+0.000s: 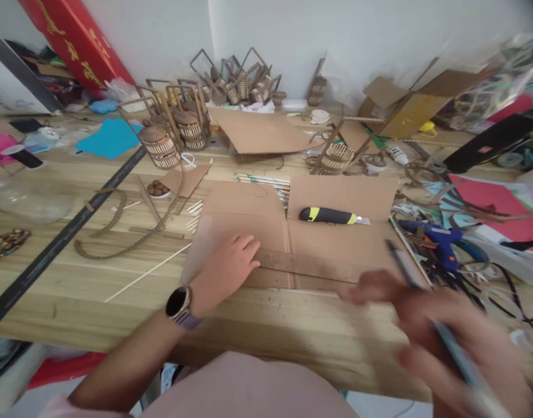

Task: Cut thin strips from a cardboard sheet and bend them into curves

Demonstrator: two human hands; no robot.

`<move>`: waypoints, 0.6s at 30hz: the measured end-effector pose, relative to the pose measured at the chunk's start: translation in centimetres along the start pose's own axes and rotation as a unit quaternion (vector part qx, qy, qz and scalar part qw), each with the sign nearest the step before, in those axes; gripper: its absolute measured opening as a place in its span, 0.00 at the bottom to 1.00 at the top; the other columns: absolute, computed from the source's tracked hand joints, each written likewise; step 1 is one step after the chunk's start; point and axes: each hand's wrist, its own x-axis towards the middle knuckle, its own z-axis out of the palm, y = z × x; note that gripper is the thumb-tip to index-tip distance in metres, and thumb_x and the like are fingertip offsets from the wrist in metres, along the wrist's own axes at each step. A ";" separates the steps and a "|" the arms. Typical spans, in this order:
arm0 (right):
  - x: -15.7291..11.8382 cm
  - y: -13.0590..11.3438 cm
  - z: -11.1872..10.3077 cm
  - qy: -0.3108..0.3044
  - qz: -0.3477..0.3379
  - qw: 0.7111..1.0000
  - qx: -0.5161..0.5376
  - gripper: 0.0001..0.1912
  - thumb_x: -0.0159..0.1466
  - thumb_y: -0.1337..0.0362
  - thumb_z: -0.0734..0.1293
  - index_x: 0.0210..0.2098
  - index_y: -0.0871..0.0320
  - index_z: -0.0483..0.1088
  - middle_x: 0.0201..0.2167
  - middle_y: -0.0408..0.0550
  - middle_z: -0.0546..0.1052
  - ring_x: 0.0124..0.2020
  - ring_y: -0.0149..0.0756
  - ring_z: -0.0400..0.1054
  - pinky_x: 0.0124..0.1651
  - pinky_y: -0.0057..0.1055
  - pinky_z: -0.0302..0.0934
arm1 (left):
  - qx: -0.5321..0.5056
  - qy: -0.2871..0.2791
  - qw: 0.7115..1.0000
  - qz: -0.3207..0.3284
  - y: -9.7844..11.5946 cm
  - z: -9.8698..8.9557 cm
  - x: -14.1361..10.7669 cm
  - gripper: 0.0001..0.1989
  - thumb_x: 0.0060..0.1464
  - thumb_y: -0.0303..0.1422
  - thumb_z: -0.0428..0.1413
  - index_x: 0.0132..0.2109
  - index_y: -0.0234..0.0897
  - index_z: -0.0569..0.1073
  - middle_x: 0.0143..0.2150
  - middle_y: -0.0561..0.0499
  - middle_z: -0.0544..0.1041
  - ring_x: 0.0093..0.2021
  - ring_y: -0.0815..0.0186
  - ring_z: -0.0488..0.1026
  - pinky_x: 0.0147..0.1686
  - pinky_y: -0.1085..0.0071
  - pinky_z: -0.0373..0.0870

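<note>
My left hand (225, 270), a watch on its wrist, lies on the left end of a thin brown strip (310, 267). Under the strip is a creased cardboard sheet (266, 226). My right hand (440, 331), blurred by motion, holds a dark pen-like tool (452, 348) at the lower right, index finger extended toward the strip's right end. A black and yellow utility knife (330, 216) rests on the cardboard behind the strip.
Small slatted baskets (162, 146) with tall handles stand at the back left. A blue glue gun (440, 238) and tangled strips lie at the right. A black bar (66, 232) crosses the table at the left.
</note>
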 end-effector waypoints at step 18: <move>6.0 1.4 5.2 -0.021 -0.111 0.993 0.034 0.06 0.65 0.64 0.62 0.31 0.51 0.61 0.29 0.45 0.76 0.32 0.38 0.71 0.36 0.33 0.64 | 0.009 -0.035 0.999 -0.031 -5.2 0.1 -6.0 0.11 0.62 0.27 0.54 0.51 0.37 0.74 0.49 0.44 0.73 0.49 0.57 0.70 0.50 0.60 0.69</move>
